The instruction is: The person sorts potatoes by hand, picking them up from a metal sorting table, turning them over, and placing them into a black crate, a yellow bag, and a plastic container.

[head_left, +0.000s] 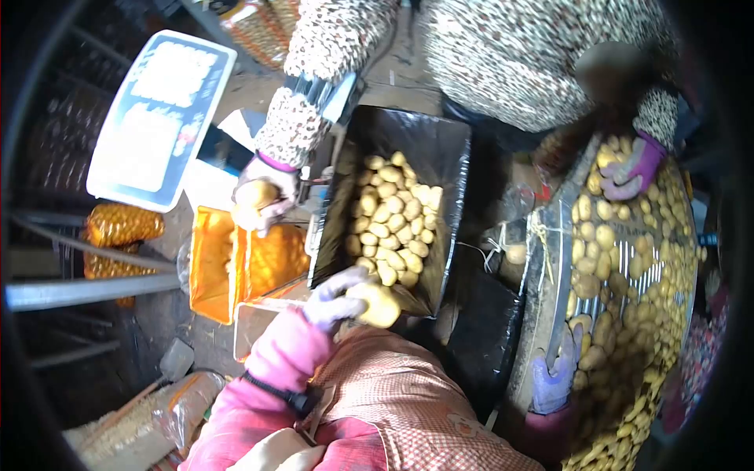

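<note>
**Potatoes passing from the sorting bed to the black tray**

Nearest the camera, the left hand (334, 297), in a pale lilac glove with a pink sleeve behind it, is closed around a single yellow potato (379, 304) and holds it at the near edge of the black tray (448, 169). The right hand (556, 369), gloved the same, lies low on the near rim of the sorting bed (550, 235), its fingers spread narrowly among the loose potatoes (644, 314) there; whether it actually grips one cannot be told.

Just beyond the left hand, the black tray slopes away, holding a heap of small potatoes (393, 220) down its middle. To the tray's left stands an orange mesh sack (236, 263), open at the top, with a filled sack (122, 225) lying further left on the floor.

Farther off, a co-worker in a speckled top stands across the tray. One co-worker's hand (263, 200) holds a potato above the orange mesh sack; the other co-worker's hand (632, 177), in a purple glove, rests on the far end of the sorting bed. A white scale (161, 118) sits at the far left.
</note>
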Available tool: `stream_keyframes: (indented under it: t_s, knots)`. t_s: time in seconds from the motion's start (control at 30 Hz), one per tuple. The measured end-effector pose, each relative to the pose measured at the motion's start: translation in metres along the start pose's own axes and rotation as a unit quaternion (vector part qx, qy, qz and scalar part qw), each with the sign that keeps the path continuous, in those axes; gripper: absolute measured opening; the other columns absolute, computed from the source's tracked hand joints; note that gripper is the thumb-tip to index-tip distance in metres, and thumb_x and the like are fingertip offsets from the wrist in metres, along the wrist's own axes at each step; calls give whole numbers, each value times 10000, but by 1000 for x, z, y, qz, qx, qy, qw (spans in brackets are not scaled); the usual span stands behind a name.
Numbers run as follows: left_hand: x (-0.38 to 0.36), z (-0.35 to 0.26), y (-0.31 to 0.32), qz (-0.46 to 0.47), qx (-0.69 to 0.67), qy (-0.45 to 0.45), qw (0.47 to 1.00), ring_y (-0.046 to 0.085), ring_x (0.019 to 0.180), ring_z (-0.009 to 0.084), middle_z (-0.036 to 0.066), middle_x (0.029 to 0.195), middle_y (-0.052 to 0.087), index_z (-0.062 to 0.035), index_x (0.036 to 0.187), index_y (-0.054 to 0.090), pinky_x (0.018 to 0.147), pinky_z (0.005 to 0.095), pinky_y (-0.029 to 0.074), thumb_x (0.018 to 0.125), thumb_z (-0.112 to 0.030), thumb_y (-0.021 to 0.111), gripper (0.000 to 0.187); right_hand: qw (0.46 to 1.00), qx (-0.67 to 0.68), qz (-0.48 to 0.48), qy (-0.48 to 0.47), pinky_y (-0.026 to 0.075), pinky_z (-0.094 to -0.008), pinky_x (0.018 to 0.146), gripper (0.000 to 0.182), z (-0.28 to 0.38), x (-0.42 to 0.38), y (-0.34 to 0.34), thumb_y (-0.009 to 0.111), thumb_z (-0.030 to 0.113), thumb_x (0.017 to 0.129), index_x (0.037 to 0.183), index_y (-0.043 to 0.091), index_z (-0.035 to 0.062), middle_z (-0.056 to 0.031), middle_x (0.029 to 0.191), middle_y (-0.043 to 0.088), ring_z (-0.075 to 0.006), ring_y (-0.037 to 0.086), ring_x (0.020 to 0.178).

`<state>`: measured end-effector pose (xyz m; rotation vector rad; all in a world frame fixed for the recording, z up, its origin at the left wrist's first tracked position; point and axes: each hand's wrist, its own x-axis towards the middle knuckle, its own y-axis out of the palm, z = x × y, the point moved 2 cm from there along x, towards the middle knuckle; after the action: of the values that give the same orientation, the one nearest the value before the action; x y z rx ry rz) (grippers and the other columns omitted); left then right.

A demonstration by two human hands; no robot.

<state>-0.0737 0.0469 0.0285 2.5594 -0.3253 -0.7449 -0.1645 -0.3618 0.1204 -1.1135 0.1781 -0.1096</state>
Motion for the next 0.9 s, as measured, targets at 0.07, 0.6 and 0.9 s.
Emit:
stream_keyframes:
  t_s: [0.07, 0.6, 0.9]
  knots:
    - [-65, -12, -16, -22, -82, 1, 996, 567, 1084, 265, 154, 1202, 577, -1, 1132, 601, 906, 385, 465, 686, -199, 734, 506, 1000, -7, -12, -12, 209, -437, 1096, 646, -16, -4, 7, 609, 177, 754, 1332, 386, -9, -250, 1422, 280, -374, 252, 1331]
    - [-18, 0, -149, -246, 36, -11, 969, 538, 807, 241, 72, 1024, 537, -141, 1107, 545, 670, 417, 491, 815, -355, 625, 372, 992, 89, -71, -58, 287, -428, 1032, 486, 23, 6, -17, 652, 194, 770, 1211, 524, 34, -153, 1179, 560, -291, 480, 1156]
    - [34, -21, 239, 245, 357, 98, 896, 566, 846, 130, 55, 982, 597, 0, 1161, 552, 763, 270, 467, 914, -174, 514, 305, 967, -43, -221, 119, 450, -447, 814, 327, -60, -79, -97, 578, 260, 824, 1082, 573, 60, -175, 1002, 588, -365, 552, 933]
